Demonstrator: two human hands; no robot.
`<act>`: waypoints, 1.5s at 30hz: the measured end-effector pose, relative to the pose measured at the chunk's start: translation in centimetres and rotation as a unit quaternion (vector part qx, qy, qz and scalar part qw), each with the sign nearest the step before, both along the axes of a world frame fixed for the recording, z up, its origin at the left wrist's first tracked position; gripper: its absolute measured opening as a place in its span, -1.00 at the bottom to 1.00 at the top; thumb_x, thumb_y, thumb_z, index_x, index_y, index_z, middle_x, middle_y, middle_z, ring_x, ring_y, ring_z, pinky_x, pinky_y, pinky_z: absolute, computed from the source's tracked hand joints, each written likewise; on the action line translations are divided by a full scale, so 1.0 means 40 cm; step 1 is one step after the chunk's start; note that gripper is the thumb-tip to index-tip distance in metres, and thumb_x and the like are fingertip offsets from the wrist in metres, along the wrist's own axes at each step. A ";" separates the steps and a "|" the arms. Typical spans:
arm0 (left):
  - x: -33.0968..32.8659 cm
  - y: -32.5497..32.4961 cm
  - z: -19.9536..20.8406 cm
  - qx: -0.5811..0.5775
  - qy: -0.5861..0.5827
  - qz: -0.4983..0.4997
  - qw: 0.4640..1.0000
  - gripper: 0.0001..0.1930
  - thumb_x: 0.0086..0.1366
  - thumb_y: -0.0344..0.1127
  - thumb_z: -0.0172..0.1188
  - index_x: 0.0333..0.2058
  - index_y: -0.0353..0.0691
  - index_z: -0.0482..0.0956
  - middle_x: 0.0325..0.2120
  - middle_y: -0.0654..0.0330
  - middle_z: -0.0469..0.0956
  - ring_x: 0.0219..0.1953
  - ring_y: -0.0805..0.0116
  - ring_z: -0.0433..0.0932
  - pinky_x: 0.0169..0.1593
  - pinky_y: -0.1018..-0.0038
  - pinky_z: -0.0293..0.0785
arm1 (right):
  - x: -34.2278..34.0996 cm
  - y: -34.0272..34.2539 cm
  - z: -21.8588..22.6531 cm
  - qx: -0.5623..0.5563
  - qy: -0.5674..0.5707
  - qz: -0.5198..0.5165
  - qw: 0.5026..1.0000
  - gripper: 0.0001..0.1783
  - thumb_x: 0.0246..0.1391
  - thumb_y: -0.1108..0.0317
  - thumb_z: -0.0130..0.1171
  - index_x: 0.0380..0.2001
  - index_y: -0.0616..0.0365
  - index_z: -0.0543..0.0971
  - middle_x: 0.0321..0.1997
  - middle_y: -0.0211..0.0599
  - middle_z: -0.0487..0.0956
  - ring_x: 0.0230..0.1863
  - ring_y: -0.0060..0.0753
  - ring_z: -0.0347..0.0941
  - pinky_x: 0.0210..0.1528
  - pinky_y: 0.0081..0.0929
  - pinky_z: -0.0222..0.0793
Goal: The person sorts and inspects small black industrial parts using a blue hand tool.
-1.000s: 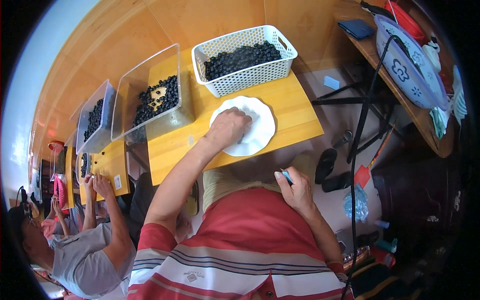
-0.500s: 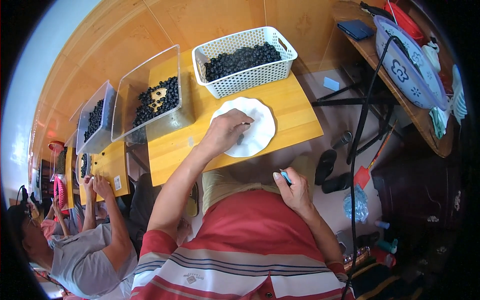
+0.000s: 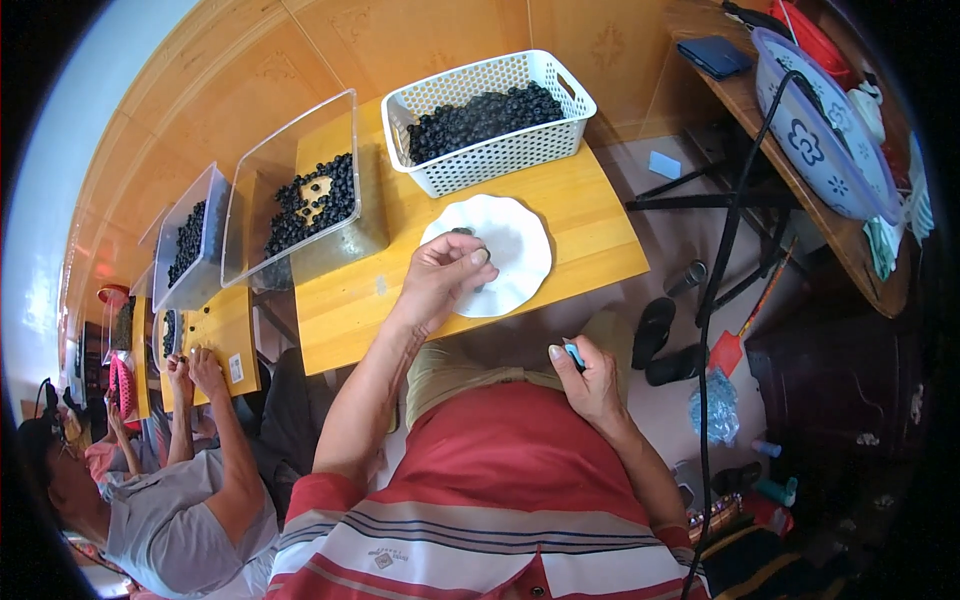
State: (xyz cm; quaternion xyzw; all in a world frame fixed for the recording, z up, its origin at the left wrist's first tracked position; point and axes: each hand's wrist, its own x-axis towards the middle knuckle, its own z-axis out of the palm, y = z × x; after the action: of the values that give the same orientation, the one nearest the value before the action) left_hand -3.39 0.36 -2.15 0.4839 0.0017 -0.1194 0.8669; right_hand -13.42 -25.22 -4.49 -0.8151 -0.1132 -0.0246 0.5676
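Observation:
My left hand [image 3: 447,278] is held over the near left part of a white scalloped plate [image 3: 522,245]. Its thumb and fingers are pinched together around a small dark piece, mostly hidden by the fingertips. More dark bits on the plate lie partly behind the hand. Low in front of my lap, my right hand [image 3: 592,378] is closed around a small tool with a light blue handle [image 3: 573,355]; the tool's kind is hidden. Beyond the plate stands a white perforated basket [image 3: 500,162] of dark round berry-like fruit [image 3: 485,122].
A clear plastic bin [image 3: 345,235] with more dark fruit sits on the yellow table [image 3: 590,240], left of the plate. Further left, a co-worker in a grey shirt [image 3: 185,520] works beside another bin [image 3: 205,270]. A black cable [image 3: 708,400] hangs at right, near a side table holding a basin [image 3: 800,140].
My left hand has drawn back slightly toward me and turned, its fingertips now more toward the plate's left half. My right hand keeps its place with the blue-handled tool.

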 end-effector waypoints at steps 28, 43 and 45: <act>-0.179 -0.062 -0.007 -0.178 0.090 0.011 0.980 -0.80 0.28 -0.55 0.26 -0.11 -0.29 0.65 -0.17 0.03 0.67 -0.07 0.19 0.67 0.09 0.29 0.66 | 0.051 0.058 0.107 -0.022 -0.079 0.063 0.995 -0.71 0.31 0.32 0.10 -0.04 0.33 0.57 -0.18 0.03 0.62 -0.21 0.02 0.60 -0.16 -0.27 0.50; -0.205 -0.077 -0.009 -0.193 0.095 -0.019 0.976 -0.83 0.28 -0.52 0.27 -0.15 -0.26 0.65 -0.13 0.10 0.65 -0.10 0.25 0.66 0.06 0.30 0.65 | 0.058 0.075 0.082 0.019 -0.167 0.068 0.983 -0.71 0.25 0.35 0.21 -0.06 0.34 0.56 -0.26 -0.06 0.61 -0.29 -0.17 0.57 -0.25 -0.39 0.47; -0.206 -0.075 -0.010 -0.190 0.101 -0.016 0.976 -0.83 0.27 -0.53 0.28 -0.16 -0.25 0.66 -0.13 0.10 0.65 -0.10 0.27 0.65 0.04 0.33 0.66 | 0.057 0.078 0.082 0.020 -0.169 0.069 0.983 -0.71 0.24 0.36 0.22 -0.06 0.34 0.56 -0.26 -0.06 0.61 -0.30 -0.17 0.57 -0.25 -0.39 0.47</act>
State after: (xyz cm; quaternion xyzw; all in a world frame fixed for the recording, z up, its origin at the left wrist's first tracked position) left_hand -11.61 -2.66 -2.55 0.2959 0.0589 -0.1792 0.9364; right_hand -11.13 -22.10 -1.23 -0.7778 -0.2631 -0.1252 0.5569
